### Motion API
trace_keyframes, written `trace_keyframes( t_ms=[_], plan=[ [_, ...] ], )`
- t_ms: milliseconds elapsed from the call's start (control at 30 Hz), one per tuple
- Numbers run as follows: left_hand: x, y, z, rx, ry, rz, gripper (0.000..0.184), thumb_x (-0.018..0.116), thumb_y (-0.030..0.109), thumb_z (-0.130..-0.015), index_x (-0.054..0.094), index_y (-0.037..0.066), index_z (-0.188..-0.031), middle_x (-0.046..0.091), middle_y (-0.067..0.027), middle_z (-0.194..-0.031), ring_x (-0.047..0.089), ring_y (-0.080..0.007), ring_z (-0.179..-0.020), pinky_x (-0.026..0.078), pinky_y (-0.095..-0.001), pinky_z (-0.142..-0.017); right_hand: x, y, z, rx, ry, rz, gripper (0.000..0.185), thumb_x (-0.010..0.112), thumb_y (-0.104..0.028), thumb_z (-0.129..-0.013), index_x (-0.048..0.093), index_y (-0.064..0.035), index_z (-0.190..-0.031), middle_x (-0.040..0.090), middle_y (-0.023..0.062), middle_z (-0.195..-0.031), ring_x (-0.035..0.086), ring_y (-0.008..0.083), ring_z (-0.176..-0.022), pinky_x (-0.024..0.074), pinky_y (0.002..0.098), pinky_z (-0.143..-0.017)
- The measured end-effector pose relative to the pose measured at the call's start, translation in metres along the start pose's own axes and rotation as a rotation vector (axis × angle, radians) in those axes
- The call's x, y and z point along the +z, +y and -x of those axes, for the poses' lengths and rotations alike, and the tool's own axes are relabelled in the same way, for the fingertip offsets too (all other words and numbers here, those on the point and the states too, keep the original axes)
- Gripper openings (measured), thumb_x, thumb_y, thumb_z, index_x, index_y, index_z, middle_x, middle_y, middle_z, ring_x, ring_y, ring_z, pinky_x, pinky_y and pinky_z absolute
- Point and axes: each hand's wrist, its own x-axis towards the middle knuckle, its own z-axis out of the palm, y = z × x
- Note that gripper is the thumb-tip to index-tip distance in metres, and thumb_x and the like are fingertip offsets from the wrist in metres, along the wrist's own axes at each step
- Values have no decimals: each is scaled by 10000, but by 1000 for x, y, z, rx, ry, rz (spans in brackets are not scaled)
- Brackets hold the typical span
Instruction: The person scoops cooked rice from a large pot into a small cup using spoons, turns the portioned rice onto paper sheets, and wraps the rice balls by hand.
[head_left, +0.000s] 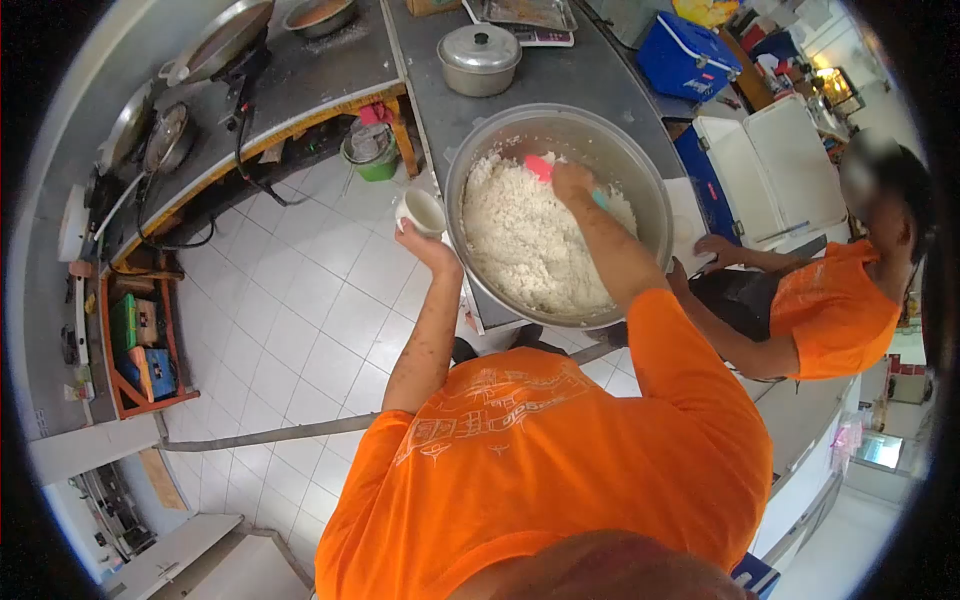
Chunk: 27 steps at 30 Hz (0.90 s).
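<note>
A large metal pot [655,185] stands at the counter's edge in front of me, with a heap of white rice [530,235] inside. My right hand [573,182] reaches over the rice, closed around a spatula [538,167]; its pink blade shows on one side of the fist and a bit of teal handle on the other. To the left of the pot, my left hand [428,245] grips a small white bowl [424,210] close to the rim, tilted so that part of its inside shows. The bowl's contents cannot be made out.
A lidded pot [480,60] and a metal tray [525,12] are farther back on the counter. On the right, a person in an orange shirt [835,310] stands near an open cooler [770,170]. A green bucket [372,155] sits below, left; pans [225,40] line the stove.
</note>
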Motion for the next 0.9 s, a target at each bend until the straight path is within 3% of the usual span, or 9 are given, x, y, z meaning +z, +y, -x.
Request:
trace_keyframes(
  t_ms=[67,167,300,367,467,567,600,767,900],
  plan=[
    [9,4,8,26,42,13,526,382,372,-950,296,16,-1327,408,-168,-1277,425,-257,-1168,327,-362,-1004,19,-19,16,100,-158,-118,266,460,-184,-893,659,-43,-1000,647,173,-1055,619,362,-987,492,450,-834],
    [18,13,14,42,78,27,522,382,330,-956,247,11,-1346,378,-190,-1286,411,-265,-1167,309,-370,-1010,28,-33,47,10,-167,-109,294,444,-183,-909,600,-39,-1112,636,205,-1046,620,339,-990,477,456,-855],
    [19,14,16,69,44,-175,471,336,292,-978,235,14,-1344,369,-176,-1280,410,-266,-1161,325,-391,-1000,17,-57,82,-155,-306,47,301,422,-176,-920,583,-20,-1120,636,206,-1032,625,334,-959,485,457,-829],
    [16,13,18,71,39,-166,466,335,286,-981,234,14,-1346,370,-178,-1278,410,-267,-1162,325,-391,-1000,27,-55,94,-338,-138,67,290,424,-150,-908,604,-9,-1086,653,198,-967,645,328,-873,507,446,-772],
    [6,4,24,109,-3,-236,467,334,296,-983,238,15,-1343,373,-177,-1270,407,-268,-1163,325,-389,-1000,29,-41,85,-340,-240,12,286,438,-123,-879,612,1,-1070,662,188,-937,655,318,-814,521,437,-703],
    [6,1,23,172,-13,-248,457,331,292,-984,239,18,-1338,379,-174,-1260,407,-263,-1162,326,-391,-998,-42,-36,77,-328,-188,125,287,463,-135,-873,603,13,-1075,653,213,-977,648,333,-856,512,445,-739],
    [6,4,24,131,-11,-217,453,330,292,-984,239,22,-1336,380,-174,-1258,413,-262,-1157,328,-393,-996,-68,-37,76,-229,-360,153,309,501,-174,-863,597,47,-1057,634,248,-1018,627,370,-931,502,452,-778],
    [9,7,25,117,-44,-204,445,326,291,-983,238,34,-1335,382,-176,-1252,417,-259,-1151,330,-395,-992,26,-14,54,-141,-358,-257,400,545,-218,-836,571,130,-1031,620,302,-992,606,421,-961,488,444,-814],
    [4,5,29,119,-65,-226,451,321,296,-981,230,33,-1336,382,-181,-1252,421,-260,-1143,343,-392,-978,30,-34,60,5,-494,-483,473,647,-292,-816,559,97,-1070,595,273,-1091,589,326,-1044,462,365,-876]
  ],
)
